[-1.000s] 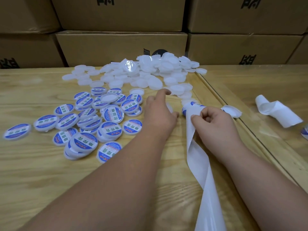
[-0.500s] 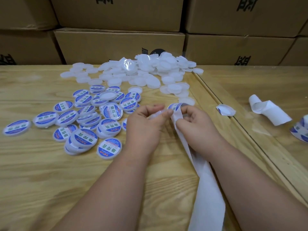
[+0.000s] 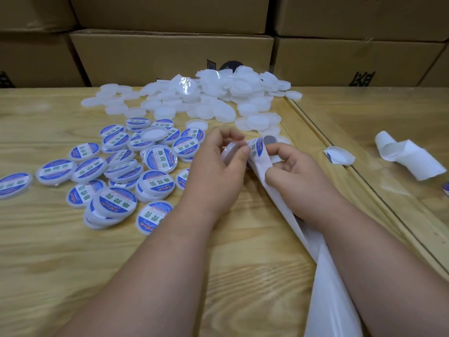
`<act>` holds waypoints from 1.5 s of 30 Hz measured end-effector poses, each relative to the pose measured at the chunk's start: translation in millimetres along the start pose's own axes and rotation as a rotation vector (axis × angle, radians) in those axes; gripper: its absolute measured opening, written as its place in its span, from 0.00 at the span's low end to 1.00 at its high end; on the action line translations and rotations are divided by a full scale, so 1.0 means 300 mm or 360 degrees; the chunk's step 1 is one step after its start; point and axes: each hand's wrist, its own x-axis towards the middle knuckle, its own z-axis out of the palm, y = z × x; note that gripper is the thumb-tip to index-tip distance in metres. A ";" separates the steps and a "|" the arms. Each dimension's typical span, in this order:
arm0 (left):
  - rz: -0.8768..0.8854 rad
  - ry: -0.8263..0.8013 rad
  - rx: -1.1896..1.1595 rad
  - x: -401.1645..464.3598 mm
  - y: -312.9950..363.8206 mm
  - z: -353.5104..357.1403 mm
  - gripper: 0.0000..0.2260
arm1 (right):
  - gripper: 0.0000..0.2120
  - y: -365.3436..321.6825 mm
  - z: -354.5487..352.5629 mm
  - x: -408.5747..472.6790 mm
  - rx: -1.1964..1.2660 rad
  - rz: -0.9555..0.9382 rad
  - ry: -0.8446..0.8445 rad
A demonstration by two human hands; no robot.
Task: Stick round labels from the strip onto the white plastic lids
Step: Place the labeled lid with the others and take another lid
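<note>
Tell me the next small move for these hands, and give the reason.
Probably bring the bare lid in the left hand up under the label and press it on: the right hand holds the strip with that label peeling free beside the lid.

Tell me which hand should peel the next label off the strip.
Probably the right hand: it already grips the strip just below the blue label curling off its top. The left hand holds a bare white lid beside that label, ready to receive it.
</note>
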 end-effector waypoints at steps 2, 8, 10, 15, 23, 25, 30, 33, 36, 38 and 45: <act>0.0024 -0.0122 0.0099 -0.003 -0.002 0.006 0.11 | 0.13 0.000 0.004 0.006 0.0026 -0.0038 0.0064; -0.0063 -0.0193 0.0147 -0.003 0.001 0.024 0.06 | 0.06 0.034 0.017 0.031 -0.0079 -0.0134 0.0263; -0.0105 -0.0158 0.0126 0.000 0.001 0.023 0.05 | 0.02 0.039 0.019 0.033 -0.0137 -0.0144 0.0308; -0.0168 -0.0133 0.0137 0.005 0.002 0.022 0.06 | 0.04 0.046 0.016 0.040 -0.0129 -0.0133 0.0275; -0.0234 -0.0108 0.0102 0.004 0.002 0.025 0.05 | 0.05 0.033 0.012 0.034 -0.0019 -0.0138 0.0199; -0.0262 -0.0083 0.0075 0.007 0.001 0.024 0.03 | 0.05 0.030 0.008 0.033 -0.0001 -0.0119 0.0215; -0.0274 -0.0007 0.0057 0.004 0.005 0.021 0.04 | 0.12 0.021 0.003 0.031 0.0043 -0.0080 0.0187; -0.0320 0.0121 0.0007 0.007 0.010 0.020 0.06 | 0.12 0.018 0.003 0.032 0.0088 -0.0021 0.0239; -0.0304 0.0235 -0.0029 0.009 0.016 0.012 0.09 | 0.13 0.014 -0.004 0.032 0.0205 0.0005 0.0294; -0.0296 0.0261 -0.0039 0.008 0.021 0.010 0.09 | 0.13 0.010 -0.003 0.031 0.0242 0.0007 0.0302; -0.0292 0.0169 -0.0003 0.004 0.014 0.019 0.05 | 0.14 0.020 -0.003 0.034 0.0186 0.0012 0.0251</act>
